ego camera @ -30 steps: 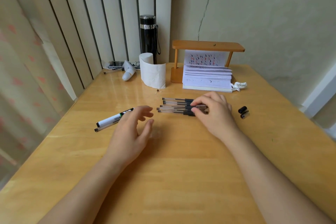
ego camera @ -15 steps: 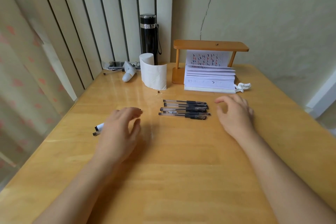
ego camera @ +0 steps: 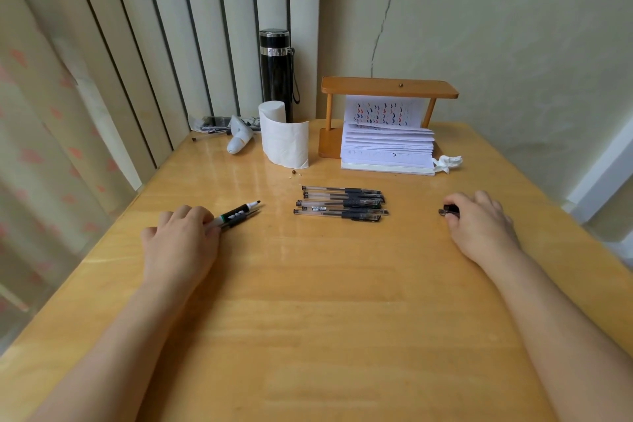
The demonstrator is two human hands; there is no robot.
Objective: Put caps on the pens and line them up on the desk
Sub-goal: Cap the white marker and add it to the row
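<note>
- Row of pens at middle of table, parallel, looks capped: done.
- Left hand, toward left edge, grips uncapped marker plus thin pen beside it.
- Right hand, toward right edge, fingers curled round black cap.
- Remaining: cap those two, add to row.

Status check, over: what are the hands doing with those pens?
Left hand grips uncapped marker. Right hand pinches black cap. Capped pens lined up between them. Nothing in the way.
</note>
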